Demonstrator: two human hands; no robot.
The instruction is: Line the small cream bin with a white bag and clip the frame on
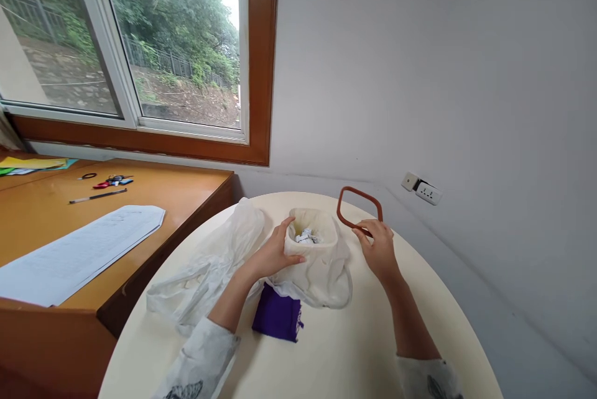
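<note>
A small trash bin point(311, 262) lined with a whitish plastic bag stands on the round table, with crumpled paper point(306, 237) inside. The liner is folded over its rim and hangs loosely down the outside. My left hand point(278, 251) grips the bin's left side, thumb across the front and fingertips at the rim. Off to the right, my right hand point(379, 246) pinches a brown rounded-square ring point(359, 192) by its lower edge, holding it tilted up and apart from the bin. A folded purple cloth point(277, 313) lies in front of the bin.
A loose translucent plastic bag point(205, 271) spreads over the left of the cream round table point(373, 349). On the wooden desk point(196, 191) at left are paper sheets point(88, 250), a pen point(97, 196) and keys point(114, 181). A wall socket point(428, 192) is at right.
</note>
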